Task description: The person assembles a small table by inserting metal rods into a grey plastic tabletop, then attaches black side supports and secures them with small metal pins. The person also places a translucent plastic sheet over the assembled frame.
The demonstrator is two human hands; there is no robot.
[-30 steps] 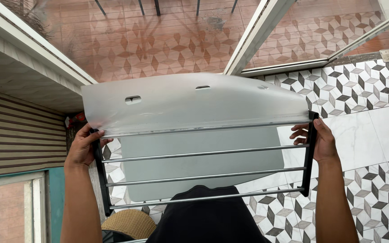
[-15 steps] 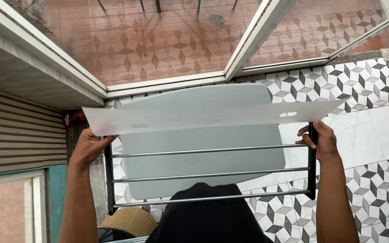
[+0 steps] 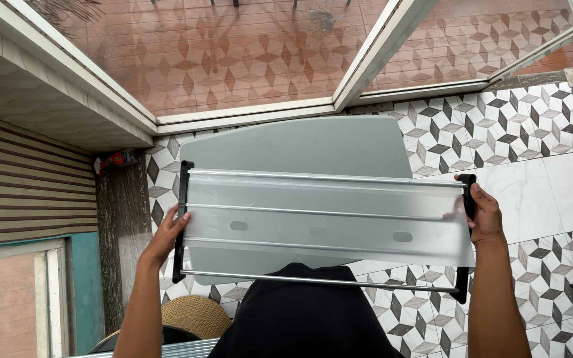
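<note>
Left hand (image 3: pixel 167 233) is wrapped round the black plastic end bar on the left side of a metal drying rack (image 3: pixel 323 229), fingers curled on the bar's outer edge, thumb tucked behind so can't see it. Rack is held up flat in front of the person, roughly level, w/ both arms raised.

Between the two grips: thin round chrome rods (image 3: pixel 319 213) running straight across, parallel, evenly spaced, and a wide brushed aluminium panel w/ a few oval slots punched in it. Smooth, matte-ish sheen, slightly ribbed lengthwise. Lowest rod sits clear below the panel.

Behind the rack, just beyond the grips, there's a flat pale grey-green board (image 3: pixel 296 149) w/ rounded corners on the far edge, looks like frosted plastic or glass, cannot tell which. Rack overlaps it.

Right hand (image 3: pixel 480 215) is closed on the black end bar on the right side, fingers round it from outside, upper half of the bar. The bar pokes out above and below the fist.

Under the grips: dark cloth (image 3: pixel 300 311), prob the person's own clothing, and a woven wicker basket (image 3: pixel 197 315) down-left. Floor is geometric cube-pattern tile (image 3: pixel 532 126), black/white/grey. Further out past the white window frame (image 3: pixel 247 116), reddish terracotta paving w/ diamond shapes. Far left of the left grip, a ribbed striped wall (image 3: pixel 28 179).
</note>
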